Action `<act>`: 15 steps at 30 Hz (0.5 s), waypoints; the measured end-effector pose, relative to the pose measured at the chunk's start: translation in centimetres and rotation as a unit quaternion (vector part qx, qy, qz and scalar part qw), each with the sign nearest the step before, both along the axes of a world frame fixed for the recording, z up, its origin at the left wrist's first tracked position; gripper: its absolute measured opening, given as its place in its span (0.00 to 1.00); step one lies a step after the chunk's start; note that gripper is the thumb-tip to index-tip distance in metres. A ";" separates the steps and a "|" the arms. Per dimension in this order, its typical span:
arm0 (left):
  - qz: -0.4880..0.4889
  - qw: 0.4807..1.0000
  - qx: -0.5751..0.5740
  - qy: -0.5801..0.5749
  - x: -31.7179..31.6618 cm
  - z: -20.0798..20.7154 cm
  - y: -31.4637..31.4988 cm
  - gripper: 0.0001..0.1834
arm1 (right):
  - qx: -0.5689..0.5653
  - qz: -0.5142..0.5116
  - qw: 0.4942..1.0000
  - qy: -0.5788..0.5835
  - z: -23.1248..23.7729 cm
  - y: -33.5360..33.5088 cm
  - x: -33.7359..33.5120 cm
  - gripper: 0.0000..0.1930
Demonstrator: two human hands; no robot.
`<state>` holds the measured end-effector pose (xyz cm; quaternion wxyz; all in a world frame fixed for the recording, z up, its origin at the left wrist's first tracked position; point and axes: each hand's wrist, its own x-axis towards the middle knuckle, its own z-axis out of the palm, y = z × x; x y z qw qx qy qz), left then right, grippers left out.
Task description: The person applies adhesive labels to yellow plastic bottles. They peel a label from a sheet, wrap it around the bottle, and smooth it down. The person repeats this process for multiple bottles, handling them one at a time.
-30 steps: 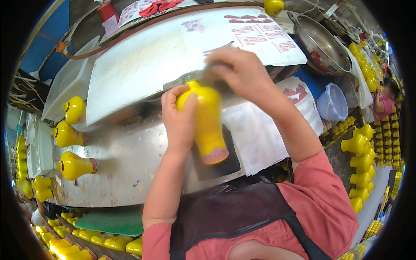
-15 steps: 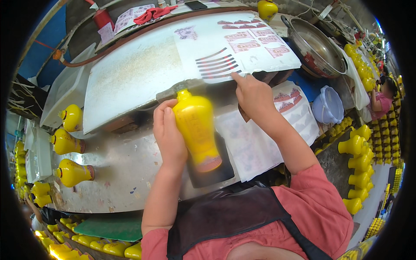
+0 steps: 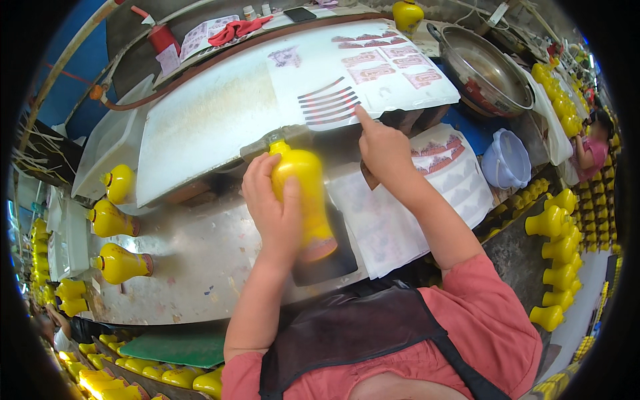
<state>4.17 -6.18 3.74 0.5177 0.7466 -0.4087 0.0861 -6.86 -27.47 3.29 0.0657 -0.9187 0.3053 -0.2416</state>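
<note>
A glossy yellow vase-shaped bottle (image 3: 306,203) lies with its neck toward the white board, above a black pad (image 3: 343,257). My left hand (image 3: 272,207) is closed round its left side, thumb across the front. A printed reddish band circles the bottle's base. My right hand (image 3: 387,153) reaches to the board, index fingertip at the right ends of several thin dark-and-red strips (image 3: 327,107). Its other fingers are curled, and a brown flat piece (image 3: 369,177) sticks out beneath them. How firmly it is gripped is hidden.
More yellow bottles (image 3: 123,263) lie at the left of the metal table (image 3: 187,287). Printed decal sheets (image 3: 380,227) lie to the right, beside a pale blue bucket (image 3: 505,163) and a large metal pan (image 3: 490,70). A person (image 3: 590,147) sits at far right.
My left hand has shifted over the bottle, its thumb now across the front, and the bottle's printed panel no longer shows. My right fingertip has moved slightly up along the strips' ends.
</note>
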 end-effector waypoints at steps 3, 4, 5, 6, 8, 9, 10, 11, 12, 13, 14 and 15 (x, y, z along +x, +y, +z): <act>-0.001 1.000 0.002 0.007 -0.1 0.1 0.0 0.19 | -0.013 0.038 0.999 0.008 -0.7 0.7 0.0 0.23; 0.000 1.000 0.005 0.012 -0.1 0.2 0.1 0.19 | -0.027 0.053 0.997 -0.049 -0.9 0.9 -0.1 0.22; -0.001 1.000 0.006 0.014 -0.2 0.2 0.1 0.20 | -0.023 0.072 0.994 -0.084 -1.0 0.9 -0.1 0.21; 0.000 1.000 0.008 0.016 -0.2 0.4 0.1 0.20 | -0.021 0.082 0.989 -0.120 -0.9 0.9 -0.1 0.19; 0.007 1.000 -0.008 0.027 -0.6 0.6 0.2 0.21 | 0.175 0.047 0.962 -0.205 -0.7 1.2 -0.4 0.18; 0.011 0.999 -0.014 0.033 -0.9 0.8 0.3 0.22 | 0.272 0.023 0.932 -0.239 -0.5 1.4 -0.5 0.17; 0.010 1.000 -0.017 0.021 -1.1 1.0 0.3 0.22 | 0.287 0.021 0.925 -0.246 -0.2 1.5 -0.4 0.17; 0.008 1.000 -0.020 0.009 -1.3 1.2 0.3 0.22 | 0.304 0.017 0.920 -0.249 0.1 1.7 -0.4 0.17; 0.006 1.000 -0.023 -0.003 -1.5 1.4 0.4 0.22 | 0.323 0.011 0.913 -0.248 0.4 1.8 -0.2 0.18; 0.004 0.999 -0.025 -0.020 -1.7 1.6 0.4 0.21 | 0.241 0.024 0.938 -0.248 0.7 1.9 0.2 0.17; 0.002 0.999 -0.027 -0.038 -1.7 1.8 0.4 0.20 | 0.160 0.036 0.956 -0.244 1.0 1.8 0.6 0.15; 0.003 0.998 -0.026 -0.053 -1.7 2.0 0.3 0.19 | 0.065 0.063 0.963 -0.255 1.3 1.7 1.1 0.14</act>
